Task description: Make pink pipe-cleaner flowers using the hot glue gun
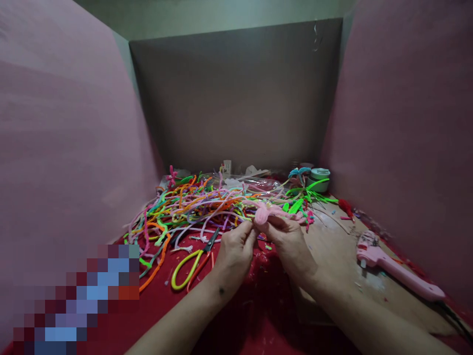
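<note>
Both hands meet over the middle of the work surface around a pale pink, fuzzy pipe-cleaner flower point(262, 215) with looped petals. My right hand point(290, 244) grips it from the right, fingers closed behind the petals. From the other side, my left hand point(238, 246) pinches at its lower left edge, where the fingertips nearly touch those of the right. What exactly lies in the left pinch is partly hidden. Scissors point(187, 268) with yellow and red handles lie just left of my left hand, blades pointing toward the pile.
A tangled heap of colourful pipe cleaners point(199, 202) spreads behind and left. A pink glue gun point(395, 268) rests on a brown board point(328, 246) at right. Green stems point(314, 190) and a mint-lidded jar point(320, 178) stand at the back right. Tall panels point(240, 108) enclose three sides.
</note>
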{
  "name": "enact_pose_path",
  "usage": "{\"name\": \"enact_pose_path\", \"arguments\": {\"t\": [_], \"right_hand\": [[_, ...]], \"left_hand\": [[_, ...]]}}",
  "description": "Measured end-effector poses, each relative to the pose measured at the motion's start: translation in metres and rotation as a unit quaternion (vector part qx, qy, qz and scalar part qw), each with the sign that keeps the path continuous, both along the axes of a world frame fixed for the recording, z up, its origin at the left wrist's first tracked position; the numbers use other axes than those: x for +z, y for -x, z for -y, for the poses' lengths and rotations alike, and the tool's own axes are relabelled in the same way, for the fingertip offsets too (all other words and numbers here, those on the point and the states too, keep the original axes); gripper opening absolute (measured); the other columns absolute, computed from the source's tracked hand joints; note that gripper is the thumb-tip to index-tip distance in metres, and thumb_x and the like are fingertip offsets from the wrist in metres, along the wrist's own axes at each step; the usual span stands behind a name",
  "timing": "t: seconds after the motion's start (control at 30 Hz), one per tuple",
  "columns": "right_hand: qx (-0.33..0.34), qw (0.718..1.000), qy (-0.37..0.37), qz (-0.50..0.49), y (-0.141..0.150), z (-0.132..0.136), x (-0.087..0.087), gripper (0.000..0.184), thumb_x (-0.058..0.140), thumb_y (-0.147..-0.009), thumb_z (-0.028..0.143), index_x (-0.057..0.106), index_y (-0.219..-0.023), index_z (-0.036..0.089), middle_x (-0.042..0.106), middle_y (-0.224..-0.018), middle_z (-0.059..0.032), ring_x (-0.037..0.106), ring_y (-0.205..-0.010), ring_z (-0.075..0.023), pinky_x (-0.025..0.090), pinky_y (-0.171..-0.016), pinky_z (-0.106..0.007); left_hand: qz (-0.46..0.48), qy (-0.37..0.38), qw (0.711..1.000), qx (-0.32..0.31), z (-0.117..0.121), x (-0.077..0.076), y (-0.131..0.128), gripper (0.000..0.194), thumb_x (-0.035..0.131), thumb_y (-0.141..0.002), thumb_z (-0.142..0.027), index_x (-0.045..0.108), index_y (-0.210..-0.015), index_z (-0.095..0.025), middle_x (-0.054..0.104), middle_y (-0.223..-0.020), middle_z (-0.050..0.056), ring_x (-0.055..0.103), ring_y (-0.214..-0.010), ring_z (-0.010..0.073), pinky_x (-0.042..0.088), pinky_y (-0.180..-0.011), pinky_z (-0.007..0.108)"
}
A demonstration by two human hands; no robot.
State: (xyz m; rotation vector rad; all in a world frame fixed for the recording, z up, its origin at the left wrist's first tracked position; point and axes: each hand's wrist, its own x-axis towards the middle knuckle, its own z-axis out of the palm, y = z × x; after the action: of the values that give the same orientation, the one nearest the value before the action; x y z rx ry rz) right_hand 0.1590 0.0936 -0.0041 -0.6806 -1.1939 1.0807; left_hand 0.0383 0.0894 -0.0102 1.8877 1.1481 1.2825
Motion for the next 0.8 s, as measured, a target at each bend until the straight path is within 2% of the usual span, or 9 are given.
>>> {"name": "enact_pose_path", "arguments": {"t": [0.1, 0.2, 0.33, 0.5, 0.57, 0.63, 0.7, 0.73, 0.8], "right_hand": [[0.035, 0.999, 0.018, 0.011, -0.001, -0.003, -0.003, 0.019, 0.065, -0.073, 0.033, 0.071, -0.085, 0.020, 0.067, -0.083, -0.0030, 0.058, -0.086, -0.0189, 0.045, -0.083, -0.033], [0.075, 0.997, 0.027, 0.017, -0.003, -0.007, -0.004, 0.020, 0.064, -0.072, 0.034, 0.071, -0.082, 0.019, 0.067, -0.076, -0.0025, 0.058, -0.076, -0.0171, 0.046, -0.076, -0.032], [0.118, 0.993, 0.025, 0.007, -0.004, -0.011, -0.005, 0.017, 0.064, -0.073, 0.035, 0.070, -0.074, 0.019, 0.065, -0.065, -0.0007, 0.058, -0.064, -0.0150, 0.048, -0.067, -0.030], [0.145, 0.988, 0.053, -0.015, -0.007, -0.012, -0.004, 0.015, 0.067, -0.072, 0.030, 0.070, -0.083, 0.021, 0.069, -0.082, -0.0009, 0.060, -0.078, -0.0148, 0.045, -0.081, -0.031], [0.168, 0.985, 0.042, -0.022, -0.008, -0.013, -0.005, 0.013, 0.067, -0.071, 0.026, 0.070, -0.083, 0.021, 0.068, -0.083, -0.0010, 0.059, -0.081, -0.0142, 0.043, -0.085, -0.030], [0.203, 0.978, 0.034, -0.031, -0.007, -0.015, -0.008, 0.011, 0.066, -0.073, 0.025, 0.070, -0.082, 0.020, 0.067, -0.078, -0.0009, 0.058, -0.075, -0.0136, 0.044, -0.081, -0.030], [0.213, 0.976, 0.033, -0.041, -0.006, -0.016, -0.011, 0.009, 0.064, -0.074, 0.023, 0.069, -0.079, 0.019, 0.065, -0.070, -0.0002, 0.056, -0.068, -0.0128, 0.045, -0.076, -0.029], [0.204, 0.977, 0.033, -0.051, -0.004, -0.016, -0.013, 0.007, 0.064, -0.074, 0.023, 0.069, -0.077, 0.018, 0.063, -0.068, 0.0005, 0.055, -0.065, -0.0124, 0.045, -0.073, -0.029], [0.160, 0.984, 0.024, -0.073, -0.001, -0.015, -0.014, 0.004, 0.065, -0.072, 0.022, 0.067, -0.071, 0.018, 0.061, -0.066, 0.0014, 0.054, -0.065, -0.0123, 0.044, -0.072, -0.028]], "left_hand": [[0.113, 0.136, 0.983, -0.047, -0.001, 0.006, -0.001, 0.031, 0.054, -0.079, -0.040, 0.045, -0.060, -0.018, 0.035, -0.049, -0.007, 0.028, -0.041, 0.0051, 0.022, -0.040, 0.019], [0.196, 0.224, 0.950, -0.092, -0.001, 0.011, 0.001, 0.036, 0.057, -0.077, -0.043, 0.041, -0.057, -0.017, 0.033, -0.045, -0.009, 0.023, -0.035, 0.0026, 0.017, -0.035, 0.018], [0.267, 0.267, 0.913, -0.153, -0.002, 0.013, 0.004, 0.033, 0.059, -0.077, -0.040, 0.042, -0.061, -0.016, 0.036, -0.045, -0.009, 0.021, -0.031, 0.0011, 0.015, -0.032, 0.016], [0.317, 0.335, 0.860, -0.217, -0.002, 0.012, 0.012, 0.023, 0.058, -0.079, -0.034, 0.048, -0.070, -0.016, 0.042, -0.049, -0.008, 0.017, -0.030, -0.0003, 0.015, -0.030, 0.013], [0.330, 0.374, 0.831, -0.247, -0.001, 0.013, 0.014, 0.018, 0.056, -0.080, -0.030, 0.048, -0.072, -0.016, 0.039, -0.048, -0.009, 0.011, -0.031, -0.0003, 0.016, -0.029, 0.013], [0.328, 0.400, 0.812, -0.270, -0.001, 0.015, 0.016, 0.015, 0.055, -0.080, -0.028, 0.047, -0.073, -0.017, 0.035, -0.048, -0.010, 0.007, -0.032, 0.0001, 0.015, -0.029, 0.013], [0.295, 0.399, 0.824, -0.275, 0.000, 0.017, 0.017, 0.016, 0.052, -0.082, -0.030, 0.046, -0.074, -0.018, 0.033, -0.050, -0.011, 0.006, -0.033, 0.0008, 0.016, -0.029, 0.015], [0.259, 0.385, 0.846, -0.263, 0.000, 0.017, 0.017, 0.019, 0.049, -0.083, -0.033, 0.045, -0.072, -0.018, 0.032, -0.050, -0.010, 0.008, -0.032, 0.0013, 0.017, -0.030, 0.016], [0.146, 0.303, 0.922, -0.189, 0.000, 0.015, 0.015, 0.026, 0.044, -0.085, -0.037, 0.044, -0.068, -0.018, 0.034, -0.051, -0.008, 0.018, -0.033, 0.0031, 0.021, -0.033, 0.018]]}}
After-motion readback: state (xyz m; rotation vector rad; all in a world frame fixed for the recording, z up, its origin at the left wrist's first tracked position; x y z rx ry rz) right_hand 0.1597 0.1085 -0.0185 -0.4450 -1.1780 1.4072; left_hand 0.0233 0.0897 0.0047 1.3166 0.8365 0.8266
